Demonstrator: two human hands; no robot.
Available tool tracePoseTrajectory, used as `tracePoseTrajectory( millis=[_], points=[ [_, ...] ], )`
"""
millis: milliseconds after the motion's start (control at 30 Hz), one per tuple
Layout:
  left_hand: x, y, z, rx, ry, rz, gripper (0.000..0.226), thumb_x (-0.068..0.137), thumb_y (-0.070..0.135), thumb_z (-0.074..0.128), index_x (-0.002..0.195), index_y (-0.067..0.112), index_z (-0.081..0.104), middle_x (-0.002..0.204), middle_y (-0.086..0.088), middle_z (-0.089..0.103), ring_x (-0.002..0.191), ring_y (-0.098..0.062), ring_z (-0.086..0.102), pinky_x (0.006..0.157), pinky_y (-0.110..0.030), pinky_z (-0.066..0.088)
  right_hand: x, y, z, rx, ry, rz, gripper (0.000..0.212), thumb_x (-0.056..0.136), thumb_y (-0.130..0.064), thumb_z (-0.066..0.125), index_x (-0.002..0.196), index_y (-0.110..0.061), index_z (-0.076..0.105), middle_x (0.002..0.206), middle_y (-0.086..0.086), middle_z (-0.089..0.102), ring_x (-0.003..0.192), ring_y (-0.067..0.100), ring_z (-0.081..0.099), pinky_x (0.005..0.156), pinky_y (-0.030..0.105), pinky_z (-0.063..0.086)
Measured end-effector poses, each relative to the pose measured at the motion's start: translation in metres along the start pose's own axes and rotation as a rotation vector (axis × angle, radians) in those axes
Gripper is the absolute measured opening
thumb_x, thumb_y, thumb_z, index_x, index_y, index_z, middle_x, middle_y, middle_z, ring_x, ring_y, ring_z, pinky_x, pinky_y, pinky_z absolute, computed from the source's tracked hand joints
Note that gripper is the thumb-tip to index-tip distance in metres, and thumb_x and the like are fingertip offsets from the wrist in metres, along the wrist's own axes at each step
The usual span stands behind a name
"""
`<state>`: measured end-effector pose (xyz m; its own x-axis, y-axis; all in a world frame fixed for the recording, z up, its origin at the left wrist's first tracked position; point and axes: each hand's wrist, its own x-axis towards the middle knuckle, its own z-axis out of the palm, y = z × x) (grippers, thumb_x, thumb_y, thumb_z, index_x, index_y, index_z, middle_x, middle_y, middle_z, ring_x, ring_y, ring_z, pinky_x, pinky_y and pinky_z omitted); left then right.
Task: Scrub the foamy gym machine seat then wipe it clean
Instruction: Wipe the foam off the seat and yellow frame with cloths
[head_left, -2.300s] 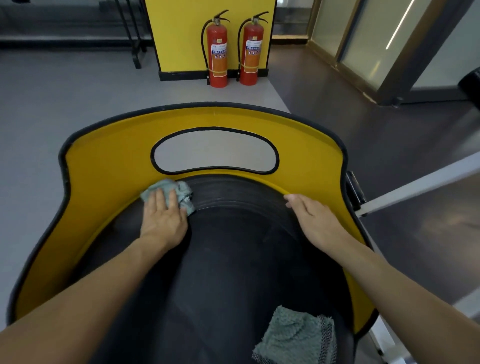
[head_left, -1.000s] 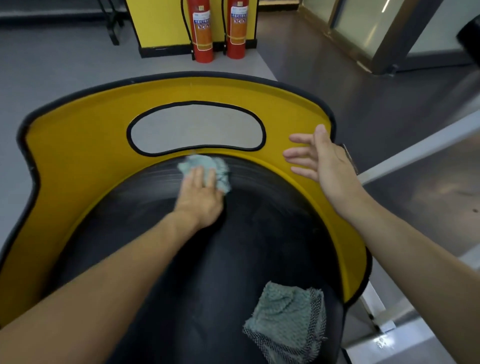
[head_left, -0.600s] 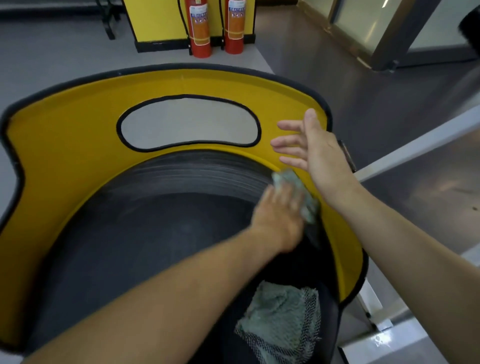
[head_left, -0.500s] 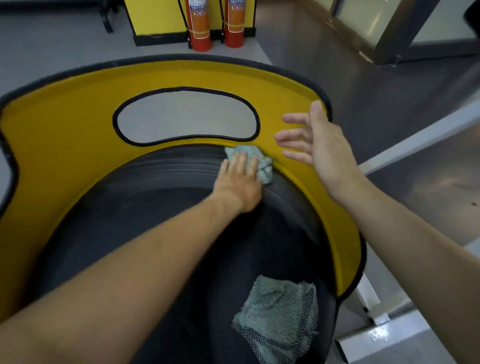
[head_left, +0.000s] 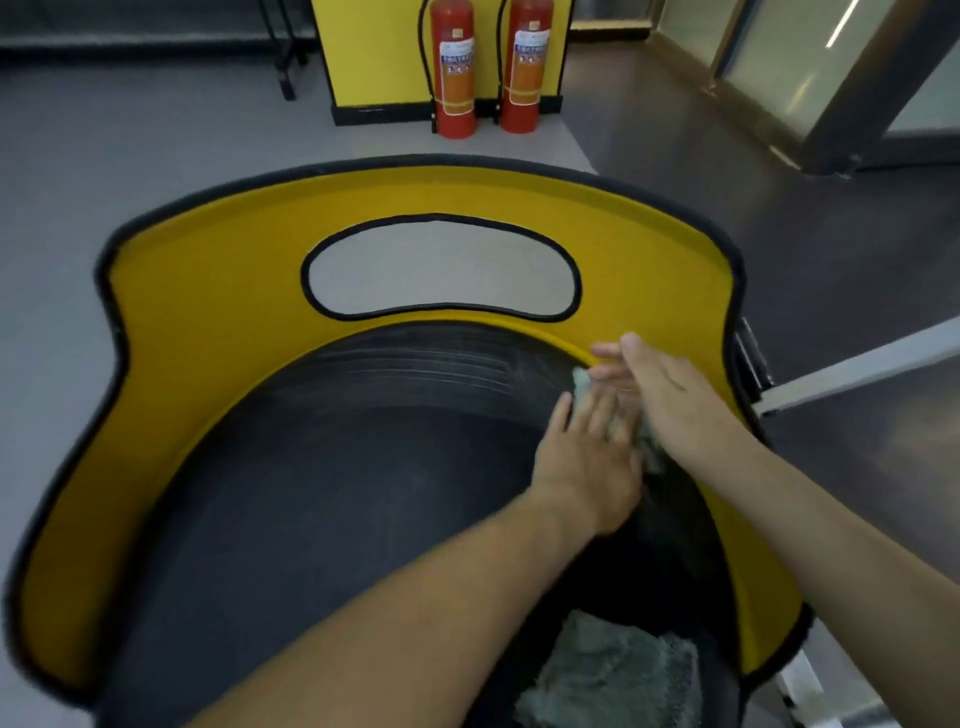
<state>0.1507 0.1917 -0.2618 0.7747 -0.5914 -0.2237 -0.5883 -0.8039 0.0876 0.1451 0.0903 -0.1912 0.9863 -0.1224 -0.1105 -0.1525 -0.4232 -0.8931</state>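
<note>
Flatly pressing small cloth (head_left: 582, 382) under straight-fingered left hand (head_left: 589, 462) into black seat pad (head_left: 337, 493) beside yellow rim (head_left: 649, 291), likely scrubbing that seam, right hand (head_left: 670, 389) spread just beyond, perhaps steadying; spare cloth (head_left: 613, 670) lying wristward for wiping.

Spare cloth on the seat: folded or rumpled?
Rumpled: the spare cloth lies in a lumpy, uneven heap on the black seat, its edges not squared.

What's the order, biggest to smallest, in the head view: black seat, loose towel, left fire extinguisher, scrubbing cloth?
Black seat
Loose towel, close to camera, cut off
Left fire extinguisher, far off, top cropped
Scrubbing cloth, mostly covered
</note>
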Motion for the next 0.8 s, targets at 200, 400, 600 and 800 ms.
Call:
tracePoseTrajectory(
  millis=[200, 400, 600, 800],
  points=[
    [0.019, -0.141, -0.024, -0.094, 0.001, -0.324, 0.059, 0.108, 0.039, 0.012, 0.162, 0.02, -0.003, 0.17, -0.005, -0.007, 0.155, -0.023, -0.011, 0.125, -0.049, -0.006, 0.002, -0.012, 0.007, 0.006, -0.042, -0.016, 0.051, 0.099, -0.06, 0.023, 0.12, -0.033, 0.062, 0.114, -0.007, 0.07, 0.111, 0.006, 0.063, 0.105, 0.036, 0.048],
    [-0.059, -0.237, -0.015, -0.151, -0.026, -0.556, 0.06, 0.108, 0.04, 0.011, 0.161, 0.02, -0.005, 0.17, -0.004, -0.006, 0.156, -0.022, -0.01, 0.125, -0.046, -0.002, 0.005, -0.021, 0.025, -0.07, -0.077, -0.031, 0.05, 0.102, -0.058, 0.02, 0.126, -0.034, 0.058, 0.113, -0.014, 0.067, 0.11, 0.001, 0.061, 0.103, 0.033, 0.048],
    [-0.155, -0.263, 0.011, -0.133, -0.029, -0.698, 0.061, 0.107, 0.04, 0.011, 0.161, 0.018, -0.009, 0.169, -0.009, -0.001, 0.156, -0.024, -0.002, 0.126, -0.046, 0.002, 0.004, -0.036, 0.039, -0.014, -0.11, -0.064, 0.057, 0.099, -0.062, 0.021, 0.127, -0.031, 0.06, 0.115, -0.01, 0.069, 0.113, 0.008, 0.063, 0.103, 0.035, 0.048],
    [-0.215, -0.25, 0.04, -0.132, -0.035, -0.834, 0.072, 0.099, 0.049, -0.005, 0.162, 0.014, 0.003, 0.168, -0.016, 0.002, 0.154, -0.032, 0.003, 0.126, -0.047, 0.005, 0.005, -0.048, 0.045, -0.025, -0.145, -0.096, 0.052, 0.105, -0.055, 0.02, 0.13, -0.031, 0.058, 0.113, -0.014, 0.068, 0.109, 0.001, 0.062, 0.095, 0.025, 0.047]
  ],
)
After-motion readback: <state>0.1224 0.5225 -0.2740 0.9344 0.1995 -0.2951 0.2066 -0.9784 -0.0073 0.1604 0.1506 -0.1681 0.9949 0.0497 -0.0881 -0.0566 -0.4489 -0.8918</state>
